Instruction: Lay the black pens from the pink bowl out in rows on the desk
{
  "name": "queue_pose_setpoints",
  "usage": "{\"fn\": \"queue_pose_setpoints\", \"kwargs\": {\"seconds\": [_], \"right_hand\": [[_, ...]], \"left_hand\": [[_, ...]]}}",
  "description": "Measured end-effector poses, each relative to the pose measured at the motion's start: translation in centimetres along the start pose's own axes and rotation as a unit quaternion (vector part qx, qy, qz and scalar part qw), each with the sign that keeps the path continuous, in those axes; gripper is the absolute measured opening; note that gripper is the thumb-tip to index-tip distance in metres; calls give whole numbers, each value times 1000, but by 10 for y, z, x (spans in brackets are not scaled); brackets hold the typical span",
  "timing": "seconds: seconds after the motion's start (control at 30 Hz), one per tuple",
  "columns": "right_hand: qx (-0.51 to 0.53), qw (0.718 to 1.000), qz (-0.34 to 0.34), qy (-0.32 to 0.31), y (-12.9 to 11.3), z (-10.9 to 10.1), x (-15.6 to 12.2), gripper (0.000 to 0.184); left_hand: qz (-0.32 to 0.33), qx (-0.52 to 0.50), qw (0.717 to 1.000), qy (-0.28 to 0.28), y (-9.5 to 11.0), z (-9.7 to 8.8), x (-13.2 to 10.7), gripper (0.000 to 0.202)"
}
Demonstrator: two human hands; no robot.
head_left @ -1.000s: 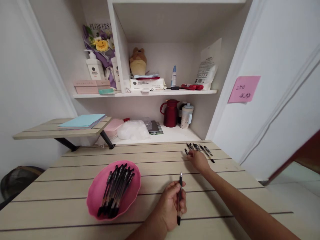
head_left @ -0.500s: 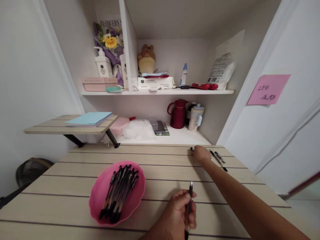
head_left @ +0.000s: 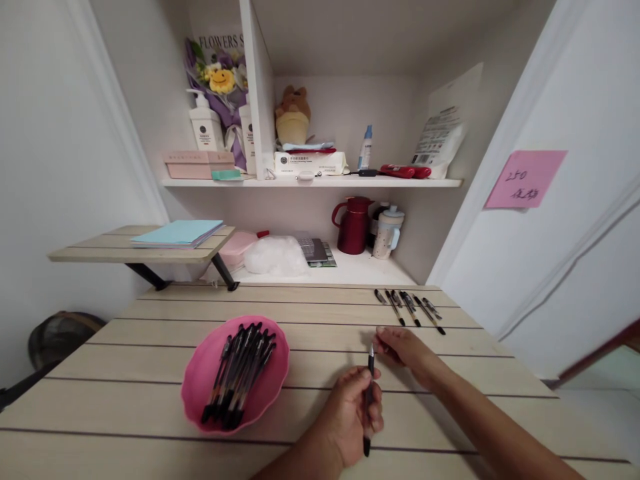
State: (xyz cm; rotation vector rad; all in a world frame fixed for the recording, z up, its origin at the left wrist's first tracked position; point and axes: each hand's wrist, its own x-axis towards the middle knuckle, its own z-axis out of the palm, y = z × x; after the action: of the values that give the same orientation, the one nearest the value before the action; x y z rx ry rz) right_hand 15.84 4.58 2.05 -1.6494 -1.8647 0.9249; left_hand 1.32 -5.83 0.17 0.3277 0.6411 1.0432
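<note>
My left hand [head_left: 353, 407] is closed around a black-gripped pen [head_left: 369, 397]. The pen stands nearly upright, its bare silver tip pointing up. Just beyond that tip is my right hand [head_left: 400, 348], its thumb and fingers drawn together; whatever is between them, if anything, is hidden. At the far right of the table lie several pens [head_left: 409, 310] in a slanted row, with a small dark cap [head_left: 380, 297] at its left end and other small dark pieces [head_left: 431, 307] beside them. To the left, a scalloped pink bowl [head_left: 197, 383] holds a bundle of black-capped pens [head_left: 240, 377].
A small raised stand [head_left: 90, 245] bears blue paper [head_left: 179, 233] at the left back. Behind the table, a shelf holds a dark red jug [head_left: 354, 227], a lidded cup [head_left: 388, 233] and a white plastic bag [head_left: 276, 255].
My right hand has come back from the far right of the table to near the pen tip, uncovering pens and a cap there. The left hand with its pen has shifted slightly left and away.
</note>
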Motion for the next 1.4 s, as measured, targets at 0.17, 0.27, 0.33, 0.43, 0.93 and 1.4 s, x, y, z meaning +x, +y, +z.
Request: {"fn": "queue_pose_setpoints", "kwargs": {"seconds": [0.17,0.27,0.33,0.43,0.93,1.4], "right_hand": [[442,894,28,-76,-20,27,-62,42],[469,882,10,-53,-29,35,-70,37],[465,885,14,-20,-30,37,-67,34],[461,887,19,12,-26,37,-63,32],[503,863,24,-40,-23,30,-67,29],[518,854,10,-46,-23,30,-70,29]], "left_hand": [[7,4,1000,-12,1,2,0,27],[18,19,999,-20,0,3,0,27],[18,35,999,-13,0,4,-1,26],[13,63,998,-9,-1,5,-2,27],[-7,91,994,-68,0,5,-2,25],[-4,105,993,-46,-1,5,-2,34]]}}
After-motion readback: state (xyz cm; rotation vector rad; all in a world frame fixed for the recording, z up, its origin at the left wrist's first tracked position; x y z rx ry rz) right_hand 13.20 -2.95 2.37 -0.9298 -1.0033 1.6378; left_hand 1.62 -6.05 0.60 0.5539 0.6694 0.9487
